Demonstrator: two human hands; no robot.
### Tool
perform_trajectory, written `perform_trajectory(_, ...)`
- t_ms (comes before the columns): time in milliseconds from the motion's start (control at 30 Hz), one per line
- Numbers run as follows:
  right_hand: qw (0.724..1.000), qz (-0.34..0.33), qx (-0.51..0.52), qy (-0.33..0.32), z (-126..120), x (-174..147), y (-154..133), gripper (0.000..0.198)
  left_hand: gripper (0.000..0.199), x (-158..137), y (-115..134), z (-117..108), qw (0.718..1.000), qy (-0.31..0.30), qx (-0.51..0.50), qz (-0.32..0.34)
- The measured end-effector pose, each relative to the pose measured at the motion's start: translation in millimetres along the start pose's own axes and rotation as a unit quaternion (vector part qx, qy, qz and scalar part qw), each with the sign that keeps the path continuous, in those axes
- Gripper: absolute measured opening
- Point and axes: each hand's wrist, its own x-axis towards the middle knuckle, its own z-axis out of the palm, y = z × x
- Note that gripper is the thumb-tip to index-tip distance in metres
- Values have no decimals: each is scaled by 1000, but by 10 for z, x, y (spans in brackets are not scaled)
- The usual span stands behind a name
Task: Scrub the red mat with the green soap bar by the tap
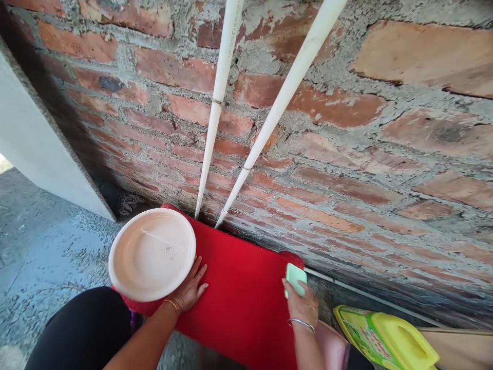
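My left hand point(190, 291) lies on a red mat point(239, 288), its fingers spread and pointing away from me. Beside it, partly covering the back of that hand, a pale pink-white basin point(154, 252) rests on the mat's left end. A few dark specks show inside the basin. My right hand point(303, 304) grips a light-green block with rounded corners point(296, 279) at the mat's far right corner. Whether the block is soap or the back of a brush I cannot tell, as its underside is hidden.
A yellow-green detergent bottle point(385, 336) lies at the lower right, near a pink object point(331, 347) partly behind my right forearm. Two white pipes point(246, 169) run down the brick wall point(327, 149). A pale panel point(46, 133) leans at left above the concrete floor point(50, 236).
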Motion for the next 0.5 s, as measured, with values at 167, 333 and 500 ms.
perform_trajectory(167,970,-203,92,-100,397,-699,-976,38,53,-1,-10,-5,1000,-4,0,0)
perform_trajectory(333,928,-337,56,-147,562,-1077,-1657,34,54,14,-32,-8,1000,-4,-8,9)
perform_trajectory(500,941,-306,-1,-145,403,-826,-1339,36,51,17,-9,-55,1000,-8,-7,8)
